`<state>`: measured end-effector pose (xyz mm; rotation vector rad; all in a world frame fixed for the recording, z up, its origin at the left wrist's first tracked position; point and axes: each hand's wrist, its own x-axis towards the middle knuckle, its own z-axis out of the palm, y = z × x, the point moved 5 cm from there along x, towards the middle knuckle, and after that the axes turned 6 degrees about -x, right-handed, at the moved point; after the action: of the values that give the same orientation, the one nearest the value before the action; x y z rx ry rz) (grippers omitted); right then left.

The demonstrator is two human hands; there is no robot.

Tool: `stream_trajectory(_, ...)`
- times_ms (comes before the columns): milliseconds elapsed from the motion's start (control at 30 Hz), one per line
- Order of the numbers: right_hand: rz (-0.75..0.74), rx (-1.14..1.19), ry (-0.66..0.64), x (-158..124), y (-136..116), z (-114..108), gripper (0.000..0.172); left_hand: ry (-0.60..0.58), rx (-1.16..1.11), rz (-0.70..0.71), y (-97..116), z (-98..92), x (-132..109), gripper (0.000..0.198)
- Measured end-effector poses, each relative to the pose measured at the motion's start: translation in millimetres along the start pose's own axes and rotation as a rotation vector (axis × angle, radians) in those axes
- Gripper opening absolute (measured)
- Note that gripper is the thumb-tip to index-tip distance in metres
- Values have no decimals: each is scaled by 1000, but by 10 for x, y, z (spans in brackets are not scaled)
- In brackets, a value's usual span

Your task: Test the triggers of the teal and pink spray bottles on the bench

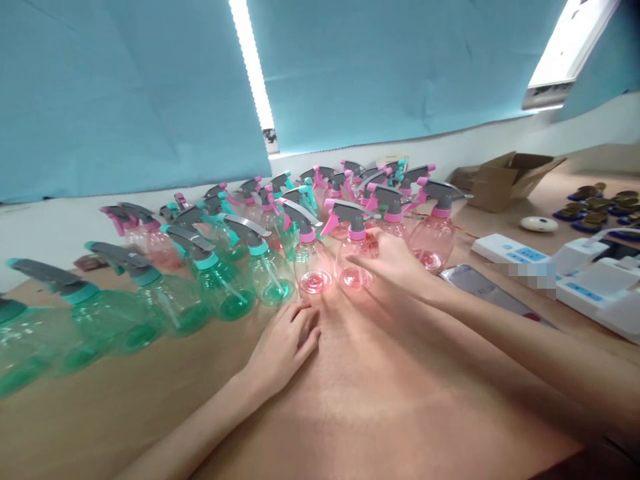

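My right hand (393, 262) is closed around the side of a clear pink spray bottle (355, 272), which stands upright on the wooden table (345, 400). Its trigger head is grey and pink. Loosely curled, my left hand (286, 343) rests on the tabletop with nothing visible in it. Just beyond those fingers stand another pink spray bottle (313, 267) and a green spray bottle (271, 277). More green spray bottles (227, 288) line up toward the left. One more pink spray bottle (433, 238) stands to the right of my right hand.
Several more pink and green spray bottles crowd behind the front row, against the wall. On the right lie a phone (487, 291), a white power strip (525, 257) with plugs, a white oval object (539, 224) and several gold-and-blue items (595, 203). An open cardboard box (505, 180) stands behind.
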<state>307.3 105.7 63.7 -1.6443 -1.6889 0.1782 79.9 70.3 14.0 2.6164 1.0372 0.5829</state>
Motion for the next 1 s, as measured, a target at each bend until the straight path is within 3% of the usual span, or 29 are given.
stream_trajectory(167, -29, -18, -43, -264, -44, -99, 60, -9, -78, -14, 25, -4, 48, 28)
stream_trajectory(267, -24, -17, -55, -423, -114, -156, 60, 12, -171, -59, 57, 43, 79, 48)
stream_trajectory(400, -33, -33, -87, -607, -291, -189, 48, 42, -322, -86, 140, 153, 124, 83)
stream_trajectory(533, -38, 8, -122, -783, -478, -155, 46, 79, -396, -59, 289, 153, 148, 95)
stream_trajectory(700, -95, 83, -203, -884, -645, -120, 45, 60, -380, -91, 420, 17, 25, 79)
stream_trajectory(867, -343, 432, -345, -811, -887, -125, 43, 24, -429, -90, 444, -86, -177, 69)
stream_trajectory(1000, -332, 507, -448, -772, -986, 3, 52, -23, -480, -48, 455, -125, -292, 75)
